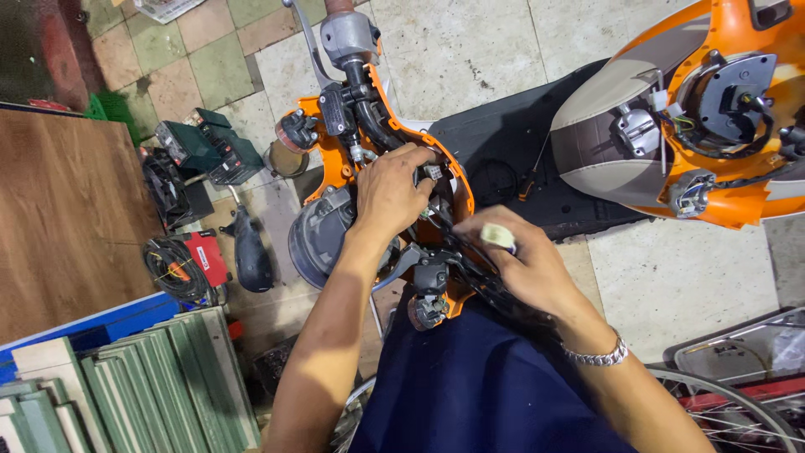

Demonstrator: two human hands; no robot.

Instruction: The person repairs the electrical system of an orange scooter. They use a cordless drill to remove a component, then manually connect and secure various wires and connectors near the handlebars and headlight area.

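Scooter repair workshop. Opened orange handlebar housing [402, 159] is sitting under the hands [394, 189], wiring exposed. Stripped orange scooter body panel [671, 117] is lying right of them on worn tiled floor [470, 50]. Power tools [205, 147] and coiled cable [172, 268] are lying to their left.

Two bare forearms reach forward from the lower edge of the view, hands close together.

The left hand [392, 189] is stretched furthest ahead, palm down, wrist straight, its fingers [418, 159] curled downward and the thumb tucked toward the right. The right hand [524, 264] sits nearer the body and just beside the left, knuckles up, fingers bent inward in a pinch with the thumb. The right wrist is angled left and wears a silver chain bracelet [597, 356].
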